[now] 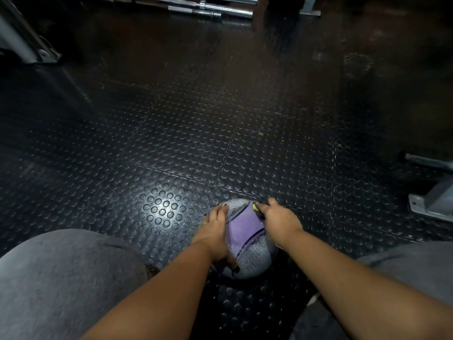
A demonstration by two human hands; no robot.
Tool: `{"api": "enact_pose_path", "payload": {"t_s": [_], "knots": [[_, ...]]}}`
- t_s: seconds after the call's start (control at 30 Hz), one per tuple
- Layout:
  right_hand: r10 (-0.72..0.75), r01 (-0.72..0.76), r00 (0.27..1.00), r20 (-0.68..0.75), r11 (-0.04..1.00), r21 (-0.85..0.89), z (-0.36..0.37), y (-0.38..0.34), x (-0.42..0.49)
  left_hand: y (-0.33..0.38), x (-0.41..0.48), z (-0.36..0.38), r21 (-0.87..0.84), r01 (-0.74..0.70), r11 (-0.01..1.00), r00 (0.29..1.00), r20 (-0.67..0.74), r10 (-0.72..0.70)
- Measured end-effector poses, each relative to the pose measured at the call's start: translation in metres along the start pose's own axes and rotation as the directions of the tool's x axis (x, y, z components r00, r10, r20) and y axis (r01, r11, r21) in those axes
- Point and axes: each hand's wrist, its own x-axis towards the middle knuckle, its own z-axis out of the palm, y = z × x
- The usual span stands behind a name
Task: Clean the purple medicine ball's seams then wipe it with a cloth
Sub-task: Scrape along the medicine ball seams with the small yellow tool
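Studded floor (171, 143) bears the purple medicine ball (245, 227), left grip (215, 224) laid open on it, apparently steadying, while right grip (279, 219) clasps a yellow-tipped tool (257, 208) at a seam.

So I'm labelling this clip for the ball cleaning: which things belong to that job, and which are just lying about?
In the job:
purple medicine ball
left hand, resting on the ball's side
right hand, gripping a small black-handled tool with a yellow-green tip

Lying about:
steel barbells
metal frame foot
grey frame leg
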Motion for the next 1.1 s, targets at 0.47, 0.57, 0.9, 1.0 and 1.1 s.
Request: {"api": "enact_pose_path", "payload": {"t_s": [0.47, 0.57, 0.9, 1.0, 1.1], "knots": [[-0.280, 0.278, 0.960, -0.005, 0.957, -0.088, 0.001, -0.027, -0.026, -0.004, 0.001, -0.001, -0.167, 0.093, 0.981, 0.995, -0.008, -0.096], [-0.164, 0.164, 0.986, -0.039, 0.986, -0.025, 0.005, -0.026, -0.025, 0.001, -0.002, 0.002, -0.156, 0.106, 0.982, 0.994, -0.018, -0.110], [0.091, -0.088, 0.996, -0.011, 0.984, 0.157, 0.011, 0.003, 0.002, 0.004, -0.002, 0.009, -0.157, 0.118, 0.980, 0.992, -0.014, -0.122], [0.027, -0.022, 0.999, -0.033, 0.990, 0.141, 0.013, -0.008, -0.005, 0.004, -0.001, 0.005, -0.194, 0.126, 0.973, 0.991, -0.016, -0.131], [-0.075, 0.078, 0.996, -0.048, 0.995, 0.065, 0.012, -0.020, -0.021, 0.005, 0.002, 0.000, -0.225, 0.146, 0.963, 0.987, -0.027, -0.156]]}}
